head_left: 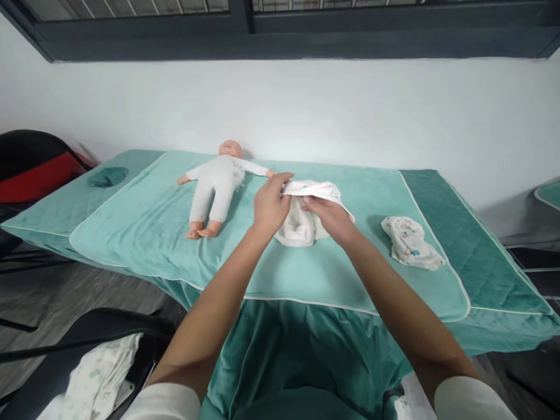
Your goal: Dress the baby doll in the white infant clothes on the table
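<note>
My left hand [270, 204] and my right hand [331, 219] both grip a white baby garment [301, 224], holding it bunched just above the light teal mat [144, 233]. The left fingers pinch its upper edge; the right fingers curl into the cloth. A baby doll [216, 186] in a white bodysuit lies on its back to the left, arms spread, feet toward me. A second, patterned garment [410, 242] lies crumpled on the mat to the right.
The mat covers a darker green padded table [481, 233] set against a white wall. A black chair [131, 344] with patterned cloth [98, 379] on it stands at the lower left. A dark chair with red [37, 169] is at far left.
</note>
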Demonstrator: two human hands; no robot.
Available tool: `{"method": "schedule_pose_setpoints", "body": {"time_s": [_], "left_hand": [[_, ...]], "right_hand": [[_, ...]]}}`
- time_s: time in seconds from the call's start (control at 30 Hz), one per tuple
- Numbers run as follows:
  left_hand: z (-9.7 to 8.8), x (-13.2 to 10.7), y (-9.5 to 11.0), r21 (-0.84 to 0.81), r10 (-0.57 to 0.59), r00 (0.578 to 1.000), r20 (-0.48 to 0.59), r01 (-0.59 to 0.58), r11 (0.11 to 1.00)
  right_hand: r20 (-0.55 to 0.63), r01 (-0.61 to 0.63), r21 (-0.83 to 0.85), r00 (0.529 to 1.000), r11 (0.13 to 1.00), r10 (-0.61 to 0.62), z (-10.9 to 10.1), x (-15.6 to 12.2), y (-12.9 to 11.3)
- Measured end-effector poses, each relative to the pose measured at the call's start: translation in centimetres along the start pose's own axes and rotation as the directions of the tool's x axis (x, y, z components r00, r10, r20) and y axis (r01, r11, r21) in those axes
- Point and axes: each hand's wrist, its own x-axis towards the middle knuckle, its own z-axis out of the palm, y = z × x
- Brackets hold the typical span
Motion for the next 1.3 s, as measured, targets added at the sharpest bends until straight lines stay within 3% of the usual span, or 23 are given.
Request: {"method": "schedule_pose_setpoints", "body": {"time_s": [0.1,0.17,0.23,0.3,0.37,0.5,0.57,0.73,0.83,0.93,1.07,1.2,1.3], "left_hand": [[-0.3,0.7,1.9,0.138,0.105,0.994,0.001,-0.105,0.985],[-0.1,1.1,3.6,0.202,0.12,0.991,0.061,-0.13,0.971],[0.2,1.3,5.3,0.242,0.147,0.98,0.131,-0.176,0.954],[0.7,1.4,6.6,0.256,0.199,0.96,0.199,-0.247,0.935],[0.9,1.5,7.5,0.252,0.25,0.932,0.264,-0.316,0.915],[0.2,1.6,7.9,0.331,0.301,0.895,0.329,-0.407,0.851],[-0.4,1.5,7.7,0.415,0.306,0.894,0.326,-0.426,0.804],[-1.8,0.7,6.9,0.586,0.302,0.915,0.269,-0.404,0.702],[-2.4,0.5,5.9,0.646,0.323,0.921,0.218,-0.385,0.659],[-3.2,0.7,4.6,0.673,0.386,0.91,0.148,-0.379,0.636],[-4.3,1.0,2.8,0.66,0.416,0.908,0.058,-0.347,0.666],[-4.9,1.3,1.5,0.603,0.391,0.92,-0.027,-0.297,0.741],[-5.6,1.6,0.6,0.527,0.344,0.938,-0.045,-0.27,0.806]], "right_hand": [[0.088,0.088,-0.306,0.994,0.948,-0.064,-0.5,-2.3,-1.7],[0.068,0.225,-0.461,0.973,0.858,-0.219,-0.7,-3.5,-3.0],[-0.016,0.307,-0.63,0.913,0.713,-0.408,-0.9,-4.1,-3.9],[-0.069,0.292,-0.756,0.854,0.586,-0.515,-1.3,-3.8,-4.3],[-0.066,0.258,-0.784,0.87,0.565,-0.489,-2.0,-2.9,-4.4],[-0.111,0.145,-0.759,0.932,0.635,-0.346,-3.8,-1.3,-4.6],[-0.115,0.097,-0.83,0.934,0.549,-0.339,-4.2,-1.2,-5.2],[-0.001,0.071,-0.975,0.947,0.211,-0.322,-4.1,-1.6,-7.2],[0.013,0.042,-0.993,0.965,0.106,-0.261,-4.3,-1.4,-7.4],[0.027,0.044,-0.996,0.977,0.079,-0.211,-5.2,-1.2,-7.0],[0.018,0.053,-0.993,0.952,0.107,-0.304,-6.4,-1.0,-6.4],[-0.01,0.073,-0.976,0.925,0.203,-0.379,-7.2,-0.5,-5.4],[-0.065,0.05,-0.944,0.94,0.325,-0.336,-8.0,0.1,-4.3]]}}
